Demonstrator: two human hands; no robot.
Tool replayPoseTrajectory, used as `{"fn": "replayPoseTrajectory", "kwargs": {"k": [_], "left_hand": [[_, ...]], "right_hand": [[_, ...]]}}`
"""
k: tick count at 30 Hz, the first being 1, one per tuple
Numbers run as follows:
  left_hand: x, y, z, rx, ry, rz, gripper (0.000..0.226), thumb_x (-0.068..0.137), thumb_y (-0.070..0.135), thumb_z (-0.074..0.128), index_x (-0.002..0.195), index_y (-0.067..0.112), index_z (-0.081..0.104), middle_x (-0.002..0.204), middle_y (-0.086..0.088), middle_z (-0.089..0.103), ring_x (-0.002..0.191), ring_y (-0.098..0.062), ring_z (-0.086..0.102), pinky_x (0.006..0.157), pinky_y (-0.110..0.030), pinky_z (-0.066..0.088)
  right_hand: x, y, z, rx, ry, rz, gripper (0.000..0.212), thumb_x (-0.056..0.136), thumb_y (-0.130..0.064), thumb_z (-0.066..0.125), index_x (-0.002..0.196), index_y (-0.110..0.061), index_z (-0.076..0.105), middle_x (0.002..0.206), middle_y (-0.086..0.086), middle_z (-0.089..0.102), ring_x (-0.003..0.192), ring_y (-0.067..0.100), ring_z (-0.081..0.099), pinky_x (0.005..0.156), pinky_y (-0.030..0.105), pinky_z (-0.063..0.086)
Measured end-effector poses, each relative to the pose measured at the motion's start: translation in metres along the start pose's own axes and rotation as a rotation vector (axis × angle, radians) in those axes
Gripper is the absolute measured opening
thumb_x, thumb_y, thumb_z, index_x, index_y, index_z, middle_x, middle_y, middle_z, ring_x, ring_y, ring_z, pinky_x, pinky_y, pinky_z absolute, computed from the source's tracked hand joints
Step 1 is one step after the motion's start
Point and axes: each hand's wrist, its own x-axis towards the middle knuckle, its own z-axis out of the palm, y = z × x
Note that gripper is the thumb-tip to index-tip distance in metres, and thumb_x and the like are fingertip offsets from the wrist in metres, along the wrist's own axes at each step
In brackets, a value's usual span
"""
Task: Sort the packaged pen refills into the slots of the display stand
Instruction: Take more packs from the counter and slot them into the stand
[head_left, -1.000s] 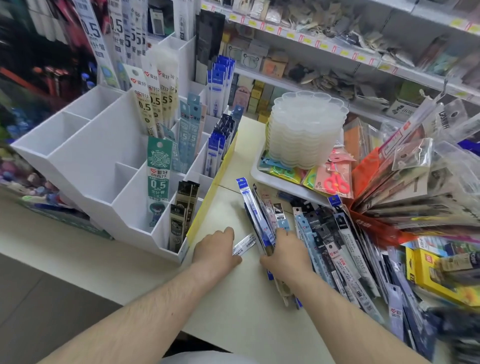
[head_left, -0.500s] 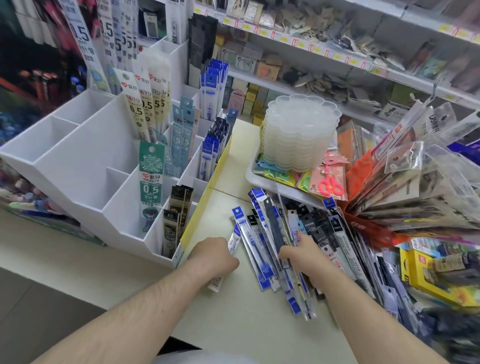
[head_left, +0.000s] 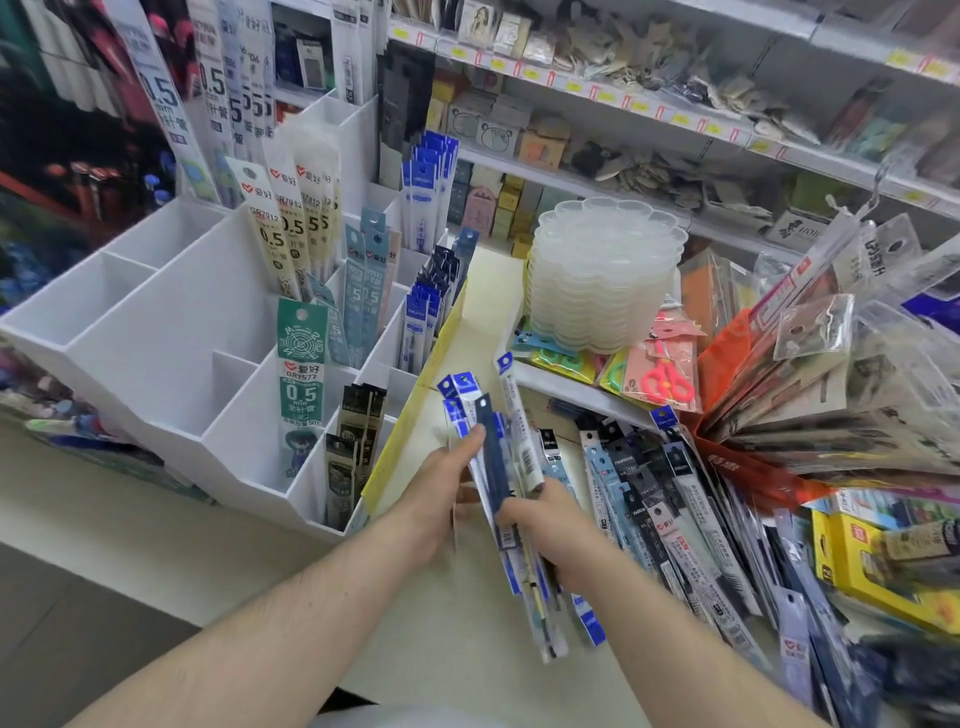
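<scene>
Shop shelves (head_left: 649, 114) back a pale desk (head_left: 322, 525). Above it, both hands grip one bundle of refill packs (head_left: 493, 467): the left hand (head_left: 441, 499) pinches its left edge, the right hand (head_left: 545, 525) curls around its lower part. Left stands the white display stand (head_left: 156, 332); right lie loose packs (head_left: 670, 519).

The display stand (head_left: 171, 332) at left looks like smooth white plastic with a matt sheen. The refill packs (head_left: 493, 467) in mid-frame are thin glossy film over printed card. The counter (head_left: 291, 540) is a smooth, matt cream surface. The stack of trays (head_left: 602, 280) at upper centre is cloudy, translucent plastic. The hanging packets (head_left: 810, 322) at right are clear, shiny plastic.
</scene>
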Motion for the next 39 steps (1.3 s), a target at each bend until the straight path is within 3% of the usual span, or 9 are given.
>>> {"fn": "replayPoseTrajectory", "kwargs": {"k": [4,8,12,17,20,24,29,34,39], "left_hand": [[-0.007,0.008,0.012,-0.122,-0.009,0.187,0.067,0.058,0.051,0.077,0.107,0.009,0.062,0.082,-0.005,0.074,0.068,-0.019,0.071,0.06,-0.026,0.055],[-0.008,0.023,0.022,-0.047,0.101,0.338,0.038,0.067,0.02,0.09,0.095,0.013,0.065,0.073,0.001,0.069,0.07,-0.017,0.067,0.073,-0.033,0.052],[-0.009,0.029,0.02,0.02,0.156,0.447,0.031,0.056,0.013,0.071,0.084,0.016,0.062,0.067,0.003,0.065,0.064,-0.016,0.063,0.062,-0.027,0.053],[-0.015,0.028,0.011,0.115,0.215,0.573,0.026,0.06,0.017,0.067,0.085,0.018,0.059,0.063,0.01,0.062,0.063,-0.01,0.059,0.064,-0.024,0.051],[-0.024,0.03,0.006,0.175,0.153,0.662,0.03,0.065,0.017,0.07,0.093,0.021,0.058,0.071,0.013,0.066,0.071,-0.008,0.064,0.071,-0.022,0.052],[-0.036,0.032,0.003,0.246,0.042,0.786,0.04,0.069,0.008,0.072,0.105,-0.002,0.06,0.083,0.008,0.072,0.083,-0.008,0.07,0.077,-0.02,0.053],[-0.042,0.036,-0.009,0.288,-0.034,0.829,0.09,0.053,0.023,0.084,0.124,-0.017,0.045,0.108,-0.001,0.069,0.097,-0.011,0.07,0.092,-0.033,0.057],[-0.034,0.017,-0.027,0.378,-0.033,0.739,0.099,0.045,0.019,0.092,0.128,-0.009,0.045,0.111,-0.006,0.067,0.101,-0.014,0.069,0.097,-0.037,0.053],[-0.027,0.004,-0.032,0.486,-0.035,0.736,0.086,0.057,0.005,0.086,0.13,-0.001,0.04,0.111,0.03,0.066,0.103,0.002,0.067,0.091,-0.016,0.051]], "right_hand": [[-0.001,0.001,0.017,-0.312,0.117,-0.276,0.026,0.065,-0.024,0.058,0.09,-0.032,0.054,0.069,-0.015,0.06,0.062,0.0,0.054,0.053,0.015,0.04],[0.001,-0.006,0.029,-0.502,0.201,-0.46,0.046,0.071,-0.02,0.063,0.113,-0.032,0.047,0.08,-0.017,0.05,0.069,-0.002,0.05,0.055,0.013,0.037],[0.004,-0.007,0.038,-0.367,0.222,-0.504,0.059,0.074,-0.015,0.069,0.123,-0.032,0.041,0.084,-0.017,0.054,0.076,0.007,0.055,0.057,0.014,0.039],[0.002,0.001,0.04,-0.313,0.192,-0.529,0.1,0.068,-0.024,0.071,0.123,-0.081,0.011,0.099,-0.028,0.061,0.088,0.0,0.063,0.07,0.015,0.05],[0.0,0.004,0.045,-0.344,0.225,-0.563,0.109,0.072,-0.018,0.071,0.129,-0.079,0.002,0.11,-0.019,0.064,0.096,0.016,0.066,0.082,0.038,0.056],[0.001,0.003,0.058,-0.297,0.319,-0.692,0.106,0.081,-0.011,0.068,0.137,-0.072,0.003,0.107,-0.046,0.055,0.101,0.005,0.064,0.08,0.02,0.051],[0.016,0.004,0.066,-0.139,0.322,-0.65,0.092,0.078,-0.023,0.067,0.152,-0.038,0.014,0.111,-0.017,0.066,0.1,0.008,0.067,0.084,0.035,0.056],[0.021,0.008,0.067,-0.166,0.272,-0.579,0.064,0.077,-0.039,0.067,0.138,-0.039,0.045,0.11,-0.023,0.066,0.102,-0.001,0.064,0.085,0.032,0.057],[0.026,0.022,0.061,-0.396,0.319,-0.503,0.06,0.072,-0.042,0.057,0.131,-0.042,0.049,0.104,-0.018,0.054,0.104,-0.001,0.04,0.097,0.035,0.042]]}}
